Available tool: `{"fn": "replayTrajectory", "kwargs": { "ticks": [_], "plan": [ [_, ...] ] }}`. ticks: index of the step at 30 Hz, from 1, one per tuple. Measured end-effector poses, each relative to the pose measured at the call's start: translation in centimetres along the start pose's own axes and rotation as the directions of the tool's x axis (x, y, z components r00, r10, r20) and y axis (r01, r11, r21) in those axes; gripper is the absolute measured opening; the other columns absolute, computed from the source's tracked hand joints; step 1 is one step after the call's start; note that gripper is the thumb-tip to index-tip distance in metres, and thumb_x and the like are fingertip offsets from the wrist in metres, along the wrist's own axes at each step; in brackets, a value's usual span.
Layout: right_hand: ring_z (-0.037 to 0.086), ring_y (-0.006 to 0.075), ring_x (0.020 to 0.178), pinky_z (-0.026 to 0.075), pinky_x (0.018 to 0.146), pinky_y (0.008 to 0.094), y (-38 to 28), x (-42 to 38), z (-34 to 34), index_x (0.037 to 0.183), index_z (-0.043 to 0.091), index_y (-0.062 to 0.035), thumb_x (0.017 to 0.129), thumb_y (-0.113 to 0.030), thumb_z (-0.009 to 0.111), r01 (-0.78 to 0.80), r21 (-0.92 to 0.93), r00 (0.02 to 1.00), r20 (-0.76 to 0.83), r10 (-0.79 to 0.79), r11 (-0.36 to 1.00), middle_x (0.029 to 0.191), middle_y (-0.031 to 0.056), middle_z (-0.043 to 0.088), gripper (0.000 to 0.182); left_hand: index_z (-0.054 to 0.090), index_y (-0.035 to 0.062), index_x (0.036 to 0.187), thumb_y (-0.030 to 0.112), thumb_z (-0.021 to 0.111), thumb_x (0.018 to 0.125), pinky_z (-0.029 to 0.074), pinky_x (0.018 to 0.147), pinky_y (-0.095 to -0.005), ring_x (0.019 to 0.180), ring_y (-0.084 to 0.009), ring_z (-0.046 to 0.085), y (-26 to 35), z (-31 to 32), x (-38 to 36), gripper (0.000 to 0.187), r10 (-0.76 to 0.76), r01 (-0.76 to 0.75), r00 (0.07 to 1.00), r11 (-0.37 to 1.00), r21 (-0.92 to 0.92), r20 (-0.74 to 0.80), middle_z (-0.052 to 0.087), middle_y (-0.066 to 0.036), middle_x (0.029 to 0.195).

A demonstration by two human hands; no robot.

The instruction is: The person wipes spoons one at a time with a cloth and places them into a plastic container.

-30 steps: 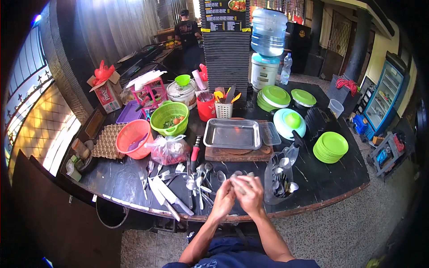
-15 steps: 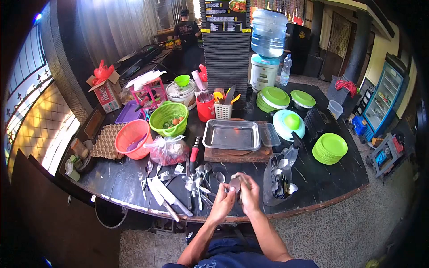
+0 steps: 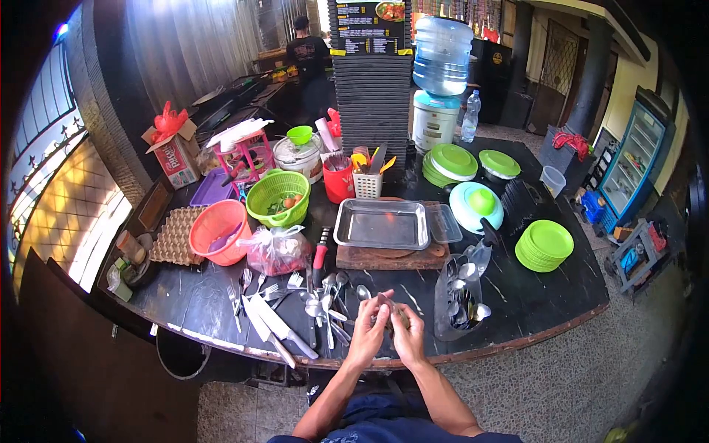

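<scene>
Close together above the table's front edge, my left hand [image 3: 369,330] and my right hand [image 3: 405,332] are both closed round a spoon [image 3: 384,299], whose dark bowl shows at the fingertips. Most of its handle is hidden by my fingers. Just left of my hands lie loose spoons [image 3: 314,308], forks [image 3: 295,280] and two white-bladed knives [image 3: 273,317]. To the right, a clear holder [image 3: 445,306] lies with several spoons and other cutlery in it.
Behind my hands, a metal tray [image 3: 381,224] rests on a wooden board [image 3: 354,258]. Green plates [image 3: 544,246] are stacked at right. A bag [image 3: 277,251], red basket [image 3: 220,232], green basket [image 3: 278,198] and egg tray [image 3: 176,235] stand at left. A person [image 3: 306,52] stands far back.
My hands have drawn closer together round the spoon, and my right hand has come slightly lower. The spoon's bowl is now turned and more covered by my fingers.
</scene>
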State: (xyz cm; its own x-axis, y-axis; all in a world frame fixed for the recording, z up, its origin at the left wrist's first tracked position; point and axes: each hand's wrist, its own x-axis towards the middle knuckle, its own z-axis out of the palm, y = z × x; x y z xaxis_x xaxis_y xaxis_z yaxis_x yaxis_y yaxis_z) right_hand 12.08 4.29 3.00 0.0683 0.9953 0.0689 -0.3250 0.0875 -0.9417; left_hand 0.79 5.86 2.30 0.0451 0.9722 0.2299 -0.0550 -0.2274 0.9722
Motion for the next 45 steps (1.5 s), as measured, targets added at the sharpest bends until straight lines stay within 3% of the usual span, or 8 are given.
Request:
{"fn": "replayTrajectory", "kwargs": {
  "ticks": [5,19,27,33,37,40,41,45],
  "plan": [
    [0.065,0.0113,0.093,0.054,0.081,0.0304,1.5,-1.3,0.6,0.117,0.069,0.0009,0.099,-0.016,0.072,0.117,-0.284,0.992,0.072,-0.1,0.952,0.101,0.0083,0.074,0.025,0.068,0.008,0.109,0.023,0.064,0.106,0.039,0.063,-0.0201,0.074,-0.0001,0.05,2.1,0.9,0.6,0.015,-0.202,0.092,0.95,0.91,-0.404,-0.237,0.058,0.009,0.083],
    [0.075,0.0242,0.089,0.057,0.079,0.0342,2.2,-2.1,-2.5,0.111,0.071,0.0014,0.086,-0.017,0.083,0.135,-0.485,0.991,0.088,-0.105,0.864,0.098,0.0165,0.075,0.033,0.073,0.0052,0.099,0.017,0.071,0.101,0.026,0.054,-0.0218,0.059,-0.0021,0.038,2.2,-1.2,4.2,0.012,-0.167,0.061,0.954,0.922,-0.382,-0.25,0.056,0.009,0.072],
    [0.074,0.0306,0.094,0.057,0.082,0.0391,8.6,-2.0,-8.4,0.109,0.074,-0.0065,0.082,-0.019,0.084,0.098,-0.671,0.975,-0.082,-0.205,0.735,0.101,0.0129,0.075,0.031,0.07,-0.0067,0.115,-0.004,0.061,0.101,0.056,0.073,-0.0268,0.078,-0.0159,0.07,6.9,3.7,6.5,0.017,0.162,-0.201,0.971,0.951,-0.235,-0.175,0.071,-0.01,0.096],
    [0.071,0.0358,0.09,0.057,0.077,0.0451,8.2,-2.8,-7.8,0.111,0.073,-0.0095,0.081,-0.016,0.081,0.148,-0.79,0.966,-0.012,-0.257,0.596,0.098,0.0122,0.071,0.033,0.074,-0.0048,0.113,-0.007,0.062,0.098,0.058,0.074,-0.0273,0.08,-0.0143,0.071,5.0,10.2,9.9,0.019,0.235,-0.208,0.968,0.946,-0.249,0.083,0.073,-0.01,0.094],
    [0.07,0.0369,0.089,0.057,0.076,0.0462,8.3,-2.8,-8.0,0.109,0.072,-0.0083,0.08,-0.016,0.082,0.127,-0.802,0.969,-0.026,-0.246,0.584,0.096,0.0125,0.07,0.032,0.074,-0.0022,0.114,-0.01,0.06,0.096,0.056,0.071,-0.0259,0.076,-0.0115,0.07,1.9,12.9,9.9,0.024,0.223,-0.208,0.966,0.971,-0.115,0.133,0.076,-0.012,0.1],
    [0.069,0.0383,0.087,0.056,0.074,0.0475,9.4,-2.7,-8.2,0.106,0.071,-0.007,0.078,-0.017,0.083,0.143,-0.822,0.968,-0.001,-0.253,0.551,0.094,0.0131,0.068,0.032,0.074,0.0064,0.118,0.003,0.072,0.091,0.056,0.083,-0.0373,0.091,-0.0239,0.069,1.0,12.6,9.2,0.028,0.241,-0.309,0.945,0.879,0.364,0.222,0.075,-0.012,0.109],
    [0.069,0.0388,0.087,0.056,0.074,0.0479,9.6,-2.7,-8.4,0.105,0.07,-0.0066,0.078,-0.017,0.083,0.147,-0.829,0.965,0.002,-0.261,0.54,0.094,0.0134,0.068,0.032,0.073,0.0071,0.116,0.005,0.074,0.085,0.045,0.101,-0.046,0.104,-0.038,0.057,0.8,12.5,8.8,0.031,0.281,-0.342,0.938,0.849,0.404,0.205,0.072,-0.013,0.112],
    [0.069,0.0386,0.088,0.056,0.075,0.0472,8.9,-2.7,-7.9,0.107,0.07,-0.0069,0.079,-0.017,0.082,0.154,-0.812,0.966,0.003,-0.259,0.563,0.096,0.0132,0.069,0.032,0.07,0.0092,0.12,0.007,0.07,0.086,0.047,0.099,-0.0486,0.11,-0.0404,0.057,-0.9,10.3,8.6,0.034,0.199,-0.24,0.971,0.826,0.51,0.135,0.067,-0.017,0.117]
  ]
}}
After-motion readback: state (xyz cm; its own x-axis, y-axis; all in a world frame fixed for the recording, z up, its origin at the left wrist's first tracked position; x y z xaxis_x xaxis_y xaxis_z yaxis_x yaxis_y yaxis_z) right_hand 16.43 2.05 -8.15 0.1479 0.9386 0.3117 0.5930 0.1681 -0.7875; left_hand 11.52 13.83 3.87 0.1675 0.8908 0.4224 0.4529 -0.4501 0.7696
